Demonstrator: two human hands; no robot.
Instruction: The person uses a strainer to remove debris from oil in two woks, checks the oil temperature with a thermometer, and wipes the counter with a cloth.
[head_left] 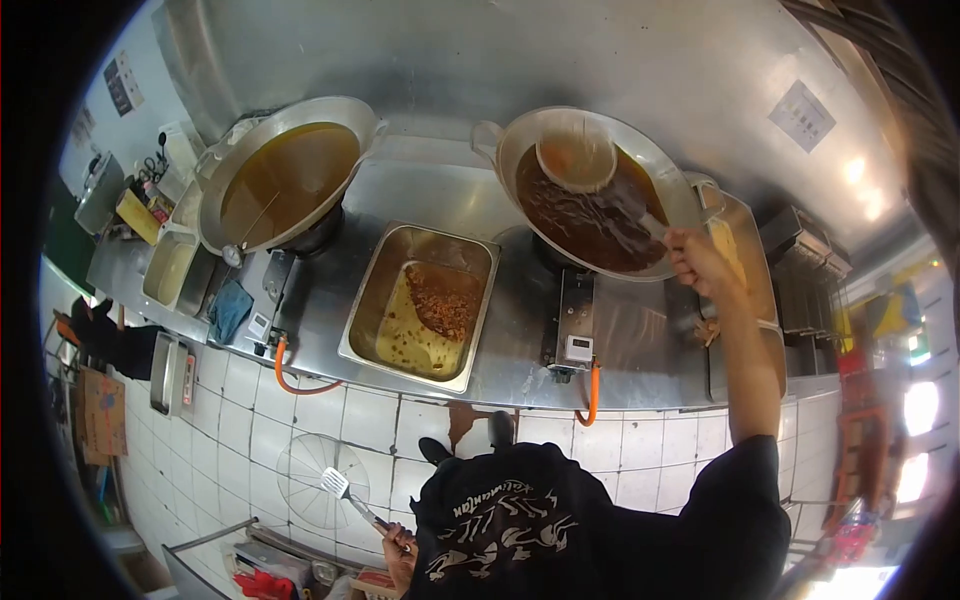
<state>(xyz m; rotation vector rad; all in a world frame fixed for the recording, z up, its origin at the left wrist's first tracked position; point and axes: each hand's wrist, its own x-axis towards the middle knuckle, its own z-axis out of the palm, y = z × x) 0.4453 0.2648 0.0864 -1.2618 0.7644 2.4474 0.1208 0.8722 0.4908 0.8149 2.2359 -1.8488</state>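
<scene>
My right hand [697,262] is closed around the handle of a round strainer [577,162], held over the right wok [655,165] of dark brown liquid. The strainer is blurred, and what lies in it is hard to make out. Low in the view, my left hand [400,549] grips a slotted spatula [336,482], its head over the tiled floor. Between the two woks, a steel tray [480,310] holds yellowish liquid and reddish-brown bits.
At the left stands another wok [290,175] of brown oil with a thermometer. Burner controls [577,320] and orange hoses [596,395] line the counter's front edge. Trays [775,350] sit at the right. Part of another person [120,340] shows at far left.
</scene>
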